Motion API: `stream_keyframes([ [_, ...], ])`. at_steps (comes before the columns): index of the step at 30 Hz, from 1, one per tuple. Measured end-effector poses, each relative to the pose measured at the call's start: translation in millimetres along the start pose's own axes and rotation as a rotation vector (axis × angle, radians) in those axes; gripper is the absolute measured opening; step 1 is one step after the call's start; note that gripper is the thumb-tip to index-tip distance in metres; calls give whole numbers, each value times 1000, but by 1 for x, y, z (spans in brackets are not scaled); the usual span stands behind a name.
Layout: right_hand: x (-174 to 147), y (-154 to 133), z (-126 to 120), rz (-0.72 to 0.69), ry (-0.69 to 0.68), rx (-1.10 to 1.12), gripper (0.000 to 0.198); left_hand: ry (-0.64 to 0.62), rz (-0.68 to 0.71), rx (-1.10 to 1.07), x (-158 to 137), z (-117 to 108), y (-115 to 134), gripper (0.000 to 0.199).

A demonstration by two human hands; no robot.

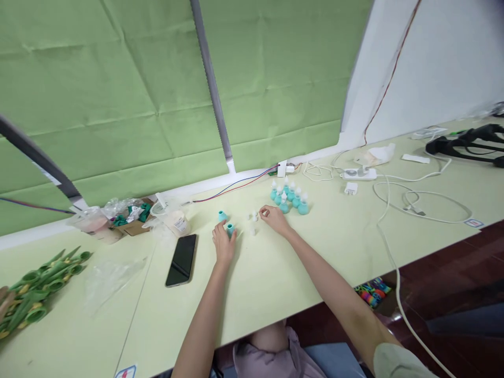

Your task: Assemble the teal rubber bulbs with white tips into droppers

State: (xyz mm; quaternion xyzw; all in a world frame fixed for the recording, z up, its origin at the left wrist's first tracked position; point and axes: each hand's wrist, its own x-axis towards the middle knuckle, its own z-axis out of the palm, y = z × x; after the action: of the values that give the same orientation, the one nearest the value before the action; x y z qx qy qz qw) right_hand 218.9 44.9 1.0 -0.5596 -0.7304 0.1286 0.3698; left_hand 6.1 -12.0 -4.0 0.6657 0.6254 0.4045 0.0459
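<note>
My left hand [224, 244] is closed around a small teal bottle [230, 228] with an open neck, standing upright on the table. Just behind it is another open teal bottle [222, 216]. My right hand [274, 219] is pinched, thumb and forefinger together, beside a few small white pieces [254, 216]; what sits between the fingertips is too small to make out. One more white piece [252, 231] lies nearer to me. Past my right hand stand several teal bottles [303, 206] with pointed white tops, grouped close together.
A black phone [181, 260] lies left of my left hand. Beyond it are a plastic tub [177, 220] and an open cardboard box [136, 224]. Green flower-like pieces [43, 286] lie far left. White cables [388, 199] and a power strip [359, 174] spread across the right side.
</note>
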Motion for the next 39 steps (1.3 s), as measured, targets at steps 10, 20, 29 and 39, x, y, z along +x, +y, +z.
stream_keyframes([
  [10,-11,-22,-4,-192,-138,-386,32,102,48,5,-1,-9,9,33],
  [20,-5,-31,-4,28,8,378,19,138,157,-55,-3,-11,15,35],
  [29,-23,-62,19,68,-451,958,35,85,77,-361,-11,-14,34,20],
  [39,-21,-67,-3,18,-127,846,21,169,73,-392,-9,-14,29,18],
])
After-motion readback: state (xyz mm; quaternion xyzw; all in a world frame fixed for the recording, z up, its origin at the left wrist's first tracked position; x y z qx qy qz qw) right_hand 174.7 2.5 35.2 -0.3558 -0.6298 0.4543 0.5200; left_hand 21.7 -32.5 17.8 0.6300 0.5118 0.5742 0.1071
